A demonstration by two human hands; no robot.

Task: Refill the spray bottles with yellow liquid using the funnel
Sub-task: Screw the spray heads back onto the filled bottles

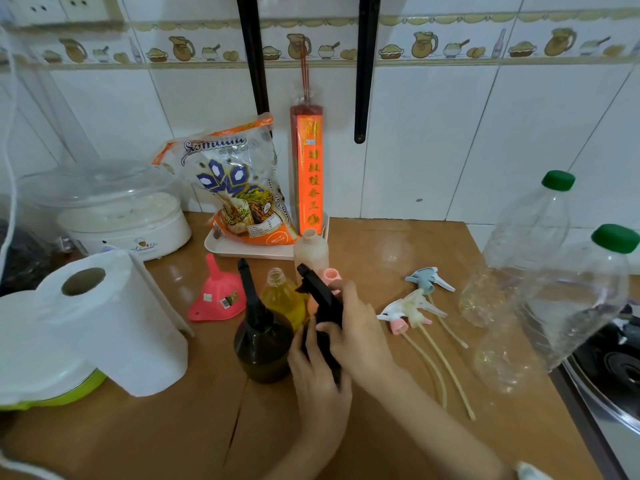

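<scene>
Spray bottle refill, wooden counter.
Both hands, left hand (317,382) and right hand (356,327), are gripping black sprayer (320,299); rice bag (239,188), red incense box (309,168) with Chinese lettering standing behind; pink funnel (216,294) lying left.

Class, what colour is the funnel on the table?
Pink, seen in the head view: the funnel.

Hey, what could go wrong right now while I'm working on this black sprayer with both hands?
The uncapped bottle of yellow liquid stands right behind your hands, so a slip could tip it over. The brown spray bottle crowds your left hand too. The loose trigger heads with long tubes could get swept off the counter.
</scene>
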